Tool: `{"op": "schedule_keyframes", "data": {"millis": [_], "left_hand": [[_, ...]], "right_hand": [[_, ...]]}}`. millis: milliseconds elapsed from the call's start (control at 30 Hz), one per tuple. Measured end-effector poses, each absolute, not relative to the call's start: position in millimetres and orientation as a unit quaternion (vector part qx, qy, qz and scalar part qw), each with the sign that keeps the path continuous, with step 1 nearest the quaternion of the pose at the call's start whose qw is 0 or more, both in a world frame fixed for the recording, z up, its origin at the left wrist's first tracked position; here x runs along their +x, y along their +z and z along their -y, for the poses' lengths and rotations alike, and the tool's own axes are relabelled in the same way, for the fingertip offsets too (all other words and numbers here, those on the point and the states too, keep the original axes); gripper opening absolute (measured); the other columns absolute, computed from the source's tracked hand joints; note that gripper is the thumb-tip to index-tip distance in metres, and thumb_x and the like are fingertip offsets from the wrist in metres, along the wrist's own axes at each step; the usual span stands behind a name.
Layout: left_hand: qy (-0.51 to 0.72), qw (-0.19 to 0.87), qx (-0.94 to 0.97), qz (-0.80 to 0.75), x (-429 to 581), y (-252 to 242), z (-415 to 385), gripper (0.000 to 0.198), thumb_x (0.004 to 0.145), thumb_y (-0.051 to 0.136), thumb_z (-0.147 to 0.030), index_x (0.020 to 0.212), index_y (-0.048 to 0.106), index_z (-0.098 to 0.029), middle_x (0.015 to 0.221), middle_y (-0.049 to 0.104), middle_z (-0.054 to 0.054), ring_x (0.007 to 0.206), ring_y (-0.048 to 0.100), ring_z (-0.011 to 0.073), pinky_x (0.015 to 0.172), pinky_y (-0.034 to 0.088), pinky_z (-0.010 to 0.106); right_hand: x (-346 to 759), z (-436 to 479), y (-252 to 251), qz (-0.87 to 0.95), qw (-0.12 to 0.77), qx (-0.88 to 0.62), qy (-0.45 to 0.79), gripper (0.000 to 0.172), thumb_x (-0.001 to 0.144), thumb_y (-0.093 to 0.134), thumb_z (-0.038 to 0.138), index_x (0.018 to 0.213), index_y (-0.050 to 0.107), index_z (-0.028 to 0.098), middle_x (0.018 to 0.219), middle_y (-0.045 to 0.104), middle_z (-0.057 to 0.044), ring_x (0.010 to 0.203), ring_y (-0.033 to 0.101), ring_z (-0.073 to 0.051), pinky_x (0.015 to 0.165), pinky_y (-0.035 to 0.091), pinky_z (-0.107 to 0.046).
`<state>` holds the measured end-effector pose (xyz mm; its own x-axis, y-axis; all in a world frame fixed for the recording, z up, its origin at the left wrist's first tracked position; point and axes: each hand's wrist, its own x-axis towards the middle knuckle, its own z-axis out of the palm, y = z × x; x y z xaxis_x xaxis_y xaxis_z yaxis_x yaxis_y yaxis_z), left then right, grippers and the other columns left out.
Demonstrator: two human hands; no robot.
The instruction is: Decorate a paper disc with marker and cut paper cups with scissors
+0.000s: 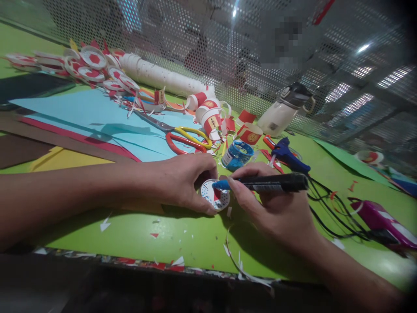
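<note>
Between the thumb and fingers of my left hand [182, 182] is a small round paper disc [206, 193], white with blue dots and a red patch. My right hand [273, 208] grips a black marker [263, 182] with a blue front end, its tip touching or just above the disc. Just beyond the disc stands a jar of blue paint [237, 155]. Scissors [187, 137] with red and yellow handles lie behind my left hand on light blue paper [97, 121].
Cut paper cups [210, 113] and a white bottle [282, 111] stand farther back. A blue glue gun [288, 154], black cables and a purple device [384, 221] lie right. Red-and-white paper rings [93, 65] and a long white stack [166, 74] line the perforated screen [215, 52]. Scraps litter the green table [130, 234].
</note>
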<state>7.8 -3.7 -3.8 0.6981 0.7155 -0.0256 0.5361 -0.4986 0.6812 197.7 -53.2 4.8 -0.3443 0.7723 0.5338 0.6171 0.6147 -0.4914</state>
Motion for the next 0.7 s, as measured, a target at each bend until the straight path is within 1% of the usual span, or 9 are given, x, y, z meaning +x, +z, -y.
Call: {"op": "schedule_keyframes", "data": {"millis": [133,267,433,700], "left_hand": [[0.115,0.35,0.852,-0.373,7.6,-2.5,3.9,0.039,0.066,0.073,-0.039,0.092,0.053,-0.019,0.079,0.052,-0.003,0.068,0.048,0.0124,0.055,0.034,0.023],[0.118,0.336,0.854,-0.379,7.6,-2.6,4.2,0.042,0.065,0.076,-0.04,0.092,0.053,-0.019,0.079,0.051,-0.003,0.068,0.047,0.0123,0.054,0.034,0.023],[0.139,0.336,0.853,-0.375,7.7,-4.4,3.9,0.043,0.063,0.078,-0.038,0.094,0.054,-0.019,0.083,0.052,-0.003,0.07,0.048,0.012,0.056,0.035,0.022],[0.126,0.346,0.851,-0.373,8.0,-3.0,4.9,0.038,0.066,0.074,-0.037,0.09,0.052,-0.018,0.078,0.051,-0.003,0.067,0.047,0.0114,0.053,0.035,0.022]], "right_hand": [[200.4,53.0,-1.1,0.767,0.44,-0.452,0.121,0.005,0.082,0.065,0.018,0.079,0.064,0.022,0.07,0.067,0.001,0.061,0.064,-0.014,0.059,0.054,-0.028],[202.6,55.3,0.5,0.729,0.489,-0.473,0.076,0.005,0.083,0.066,0.022,0.079,0.064,0.023,0.067,0.067,0.002,0.059,0.063,-0.014,0.062,0.053,-0.031],[202.0,57.0,1.2,0.744,0.47,-0.464,0.101,0.008,0.082,0.065,0.018,0.076,0.063,0.022,0.065,0.064,0.004,0.056,0.06,-0.012,0.057,0.051,-0.026],[199.7,54.6,-4.1,0.747,0.46,-0.464,0.127,0.008,0.081,0.067,0.015,0.079,0.065,0.022,0.068,0.067,0.004,0.06,0.062,-0.011,0.06,0.053,-0.023]]}}
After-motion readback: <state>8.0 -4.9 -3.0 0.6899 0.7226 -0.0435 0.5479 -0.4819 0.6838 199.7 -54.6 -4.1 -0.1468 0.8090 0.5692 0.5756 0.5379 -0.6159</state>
